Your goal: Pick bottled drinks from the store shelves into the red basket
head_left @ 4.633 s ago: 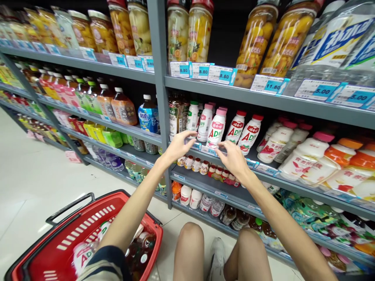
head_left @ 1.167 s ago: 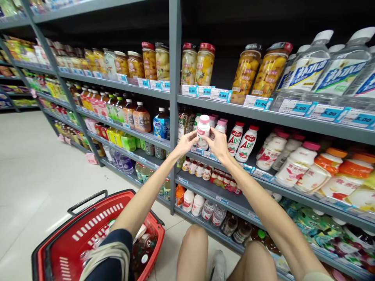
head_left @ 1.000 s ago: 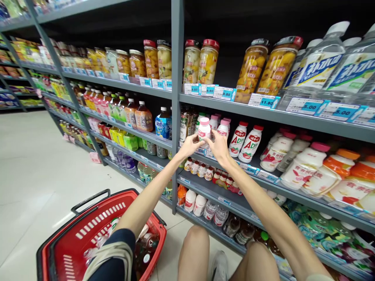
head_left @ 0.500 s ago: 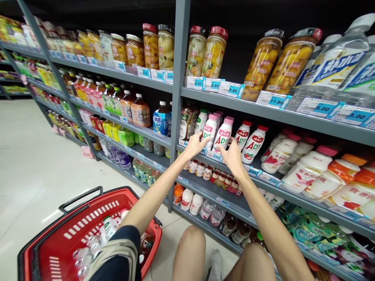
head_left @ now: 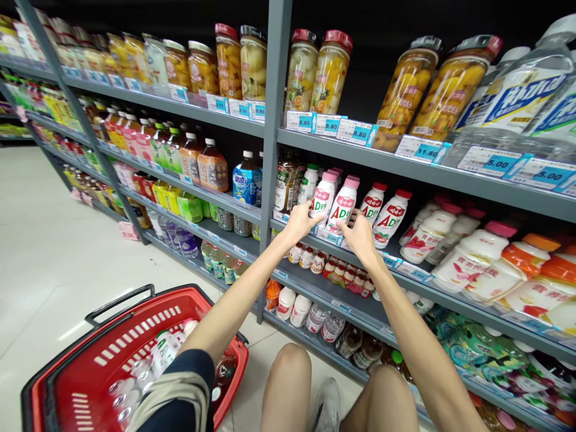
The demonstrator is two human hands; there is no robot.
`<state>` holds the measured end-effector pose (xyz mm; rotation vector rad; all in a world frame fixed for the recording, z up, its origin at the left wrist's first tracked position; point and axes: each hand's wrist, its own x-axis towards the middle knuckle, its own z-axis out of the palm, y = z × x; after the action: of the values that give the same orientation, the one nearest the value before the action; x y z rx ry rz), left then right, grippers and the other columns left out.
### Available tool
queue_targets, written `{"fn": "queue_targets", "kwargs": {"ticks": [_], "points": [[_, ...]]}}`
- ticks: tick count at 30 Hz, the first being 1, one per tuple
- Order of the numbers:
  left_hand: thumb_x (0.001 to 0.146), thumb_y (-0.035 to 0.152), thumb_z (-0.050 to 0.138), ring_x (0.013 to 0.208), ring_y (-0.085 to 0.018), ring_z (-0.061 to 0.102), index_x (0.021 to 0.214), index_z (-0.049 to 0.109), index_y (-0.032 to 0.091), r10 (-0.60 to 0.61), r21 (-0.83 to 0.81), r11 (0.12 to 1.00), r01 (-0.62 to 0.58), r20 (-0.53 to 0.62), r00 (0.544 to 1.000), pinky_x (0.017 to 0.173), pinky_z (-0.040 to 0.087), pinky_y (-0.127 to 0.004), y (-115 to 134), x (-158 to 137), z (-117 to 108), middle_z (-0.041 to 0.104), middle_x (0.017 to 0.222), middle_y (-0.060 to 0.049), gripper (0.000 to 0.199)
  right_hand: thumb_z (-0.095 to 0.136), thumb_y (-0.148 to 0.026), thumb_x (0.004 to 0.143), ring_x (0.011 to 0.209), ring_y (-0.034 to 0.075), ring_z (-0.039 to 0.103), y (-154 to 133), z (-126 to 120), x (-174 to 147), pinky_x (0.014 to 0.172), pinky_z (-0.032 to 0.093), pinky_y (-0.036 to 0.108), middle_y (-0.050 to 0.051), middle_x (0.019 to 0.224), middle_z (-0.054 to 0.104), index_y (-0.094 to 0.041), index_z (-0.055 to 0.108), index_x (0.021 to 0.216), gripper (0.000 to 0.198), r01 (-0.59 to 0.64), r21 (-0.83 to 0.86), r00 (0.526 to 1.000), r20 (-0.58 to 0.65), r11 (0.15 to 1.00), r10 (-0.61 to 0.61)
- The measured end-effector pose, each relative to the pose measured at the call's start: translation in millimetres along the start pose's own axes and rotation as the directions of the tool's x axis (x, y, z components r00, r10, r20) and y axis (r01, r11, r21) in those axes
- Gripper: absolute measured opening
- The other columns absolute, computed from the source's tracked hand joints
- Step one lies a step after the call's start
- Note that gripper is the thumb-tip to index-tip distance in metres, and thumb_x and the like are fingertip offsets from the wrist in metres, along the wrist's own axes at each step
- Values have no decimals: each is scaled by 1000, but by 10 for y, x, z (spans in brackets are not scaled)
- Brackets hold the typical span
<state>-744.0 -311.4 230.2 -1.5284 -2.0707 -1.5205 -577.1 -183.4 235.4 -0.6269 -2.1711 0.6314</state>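
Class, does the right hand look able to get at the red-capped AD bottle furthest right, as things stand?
Probably yes: the right hand is just left of the red-capped AD bottle, and nothing visible blocks its front. The hand is at a pink-capped bottle, so it may need to come away first.

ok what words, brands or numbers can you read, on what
"AD钙": small white bottles
"娃哈哈": same bottles
"8.80": three price tags
"11.80": another tag
"5.00": two tags
"补水": clear bottle
"营养快线": larger white bottle
"劲凉": blue-labelled bottle
Rest: too small or blurred
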Motion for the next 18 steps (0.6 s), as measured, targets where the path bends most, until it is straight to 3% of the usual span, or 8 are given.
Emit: {"fn": "queue_targets", "kwargs": {"ticks": [5, 18], "points": [[91, 38, 80, 105, -39, 75, 117, 76, 13, -6, 21, 1000, 6, 9, 1000, 96, 57, -47, -1, 6, 1, 81, 114, -18, 37, 80, -20, 89, 102, 30, 81, -49, -48, 8, 95, 66, 45, 17, 118, 81, -12, 65, 126, 41, -32, 65, 1000, 0, 997, 32], [92, 39, 79, 111, -39, 73, 128, 72, 11, -14, -2, 1000, 14, -2, 1000, 95, 57, -45, -43, -5, 14, 78, 127, -20, 47, 74, -14, 89, 113, 28, 79, -32, -277, 53, 104, 64, 47, 17, 128, 78, -13, 63, 131, 43, -56, 194, 981, 194, 979, 17]]}}
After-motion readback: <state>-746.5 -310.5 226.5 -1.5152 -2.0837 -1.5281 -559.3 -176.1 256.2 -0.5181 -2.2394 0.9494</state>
